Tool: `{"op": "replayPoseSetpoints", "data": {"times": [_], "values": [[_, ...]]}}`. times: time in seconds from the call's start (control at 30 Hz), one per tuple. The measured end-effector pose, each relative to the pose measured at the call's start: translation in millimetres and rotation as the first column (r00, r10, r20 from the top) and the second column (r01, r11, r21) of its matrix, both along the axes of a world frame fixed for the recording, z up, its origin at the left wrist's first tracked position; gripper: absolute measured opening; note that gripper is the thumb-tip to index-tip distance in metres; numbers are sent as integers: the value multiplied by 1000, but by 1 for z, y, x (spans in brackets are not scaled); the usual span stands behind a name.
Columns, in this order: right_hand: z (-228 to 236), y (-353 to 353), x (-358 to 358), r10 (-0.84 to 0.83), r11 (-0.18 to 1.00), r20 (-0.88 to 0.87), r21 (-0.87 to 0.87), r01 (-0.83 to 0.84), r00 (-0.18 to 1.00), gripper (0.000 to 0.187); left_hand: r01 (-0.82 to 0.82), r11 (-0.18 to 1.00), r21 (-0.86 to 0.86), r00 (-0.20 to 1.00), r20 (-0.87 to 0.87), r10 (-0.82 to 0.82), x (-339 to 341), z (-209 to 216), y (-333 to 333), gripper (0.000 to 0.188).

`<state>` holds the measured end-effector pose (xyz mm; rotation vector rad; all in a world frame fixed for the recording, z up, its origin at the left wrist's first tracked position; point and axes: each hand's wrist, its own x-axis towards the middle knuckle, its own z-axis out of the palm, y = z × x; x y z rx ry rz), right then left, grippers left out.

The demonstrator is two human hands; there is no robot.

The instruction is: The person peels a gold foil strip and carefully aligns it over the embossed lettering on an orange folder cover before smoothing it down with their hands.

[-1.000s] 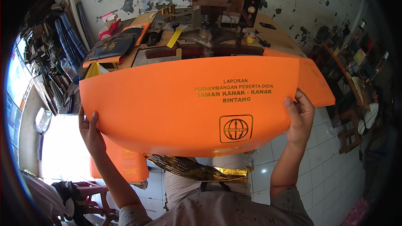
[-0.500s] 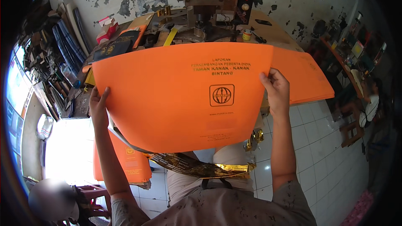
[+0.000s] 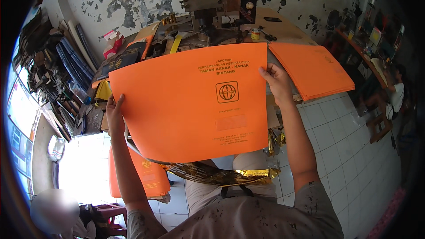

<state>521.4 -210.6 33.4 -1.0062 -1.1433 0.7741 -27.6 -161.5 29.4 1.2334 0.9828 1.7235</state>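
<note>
Between my hands I hold up a wide orange cover sheet with gold printing and a round emblem on its right half. My left hand pinches its left edge, and my right hand pinches the upper right edge. Behind it to the right lies a stack of orange sheets on the table. More printed orange sheets sit low at the left. Across my lap, below the held sheet, stretches a strip of used gold foil.
A heavy metal press stands at the back, partly hidden by the sheet. Scissors, a small yellow tin and a phone lie on the table. Dark covers lie back left. A person sits far right.
The orange sheet has shifted slightly and flattened, its right edge moving left, away from the stack. Both hands keep their hold. My view has turned a little.
</note>
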Motion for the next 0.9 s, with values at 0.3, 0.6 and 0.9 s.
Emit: {"op": "replayPoseSetpoints", "data": {"times": [0.3, 0.6, 0.9], "values": [[5, -7, -3, 11, 999, 21, -31, -10, 1000, 21, 15, 1000, -12, 1000, 27, -15, 3, -3, 0, 34], [2, -6, 0, 54, 998, -15, -17, -54, 998, 20, 15, 1000, -23, 999, 31, -14, -4, -10, 4, 36], [1, -5, -4, 75, 996, -41, -39, -77, 996, 24, 8, 1000, -24, 999, 39, -7, -11, -25, 15, 40]]}}
